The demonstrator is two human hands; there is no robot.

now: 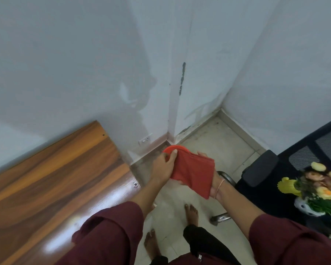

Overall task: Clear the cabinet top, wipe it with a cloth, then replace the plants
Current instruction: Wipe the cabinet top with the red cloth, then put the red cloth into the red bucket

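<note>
The folded red fabric cloth (193, 173) is held by 2 hands above the floor, just right of the glossy brown wooden cabinet top (55, 178). The left hand (163, 167) pinches its edge and the right hand (215, 185) grips it from below. The yellow and orange flower plants (317, 190) stand on the black mesh chair (260, 167).

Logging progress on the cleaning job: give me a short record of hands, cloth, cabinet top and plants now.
left hand: grips the red cloth, thumb on top
right hand: beneath the cloth, fingers mostly hidden
cloth: folded, held over the floor
cabinet top: glossy wood, no plants on the part in view
plants: flowers, on the black chair at right
</note>
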